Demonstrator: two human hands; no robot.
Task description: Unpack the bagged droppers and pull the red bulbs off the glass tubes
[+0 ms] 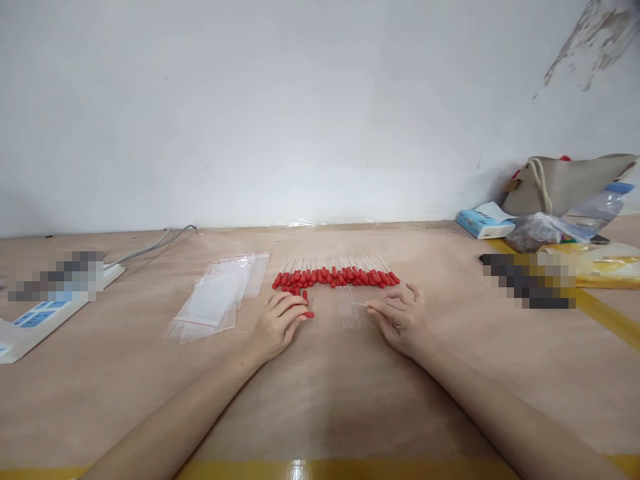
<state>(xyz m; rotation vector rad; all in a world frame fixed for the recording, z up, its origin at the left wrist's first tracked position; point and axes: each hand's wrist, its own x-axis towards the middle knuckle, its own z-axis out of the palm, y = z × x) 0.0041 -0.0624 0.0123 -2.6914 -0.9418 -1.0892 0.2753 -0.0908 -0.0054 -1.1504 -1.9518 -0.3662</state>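
My left hand (283,325) is closed in a pinch on a small red rubber bulb (310,315), held with its end pointing right. Several loose red bulbs (296,291) lie just beyond these fingers. A thin glass dropper tube (359,304) is pinched in my right hand (404,320), its free end towards the left. Under and beside that tube lie several bare glass tubes (346,317). Behind both hands stretches a row of glass droppers with red bulbs (336,275), the bulbs towards me and the tubes towards the wall.
Clear zip bags (215,300) lie overlapped on the table (320,400), left of the droppers. A white power strip (60,310) is at far left. To the right are a blue tissue pack (484,223), a beige bag (575,187), plastic bags and a yellow packet (607,267).
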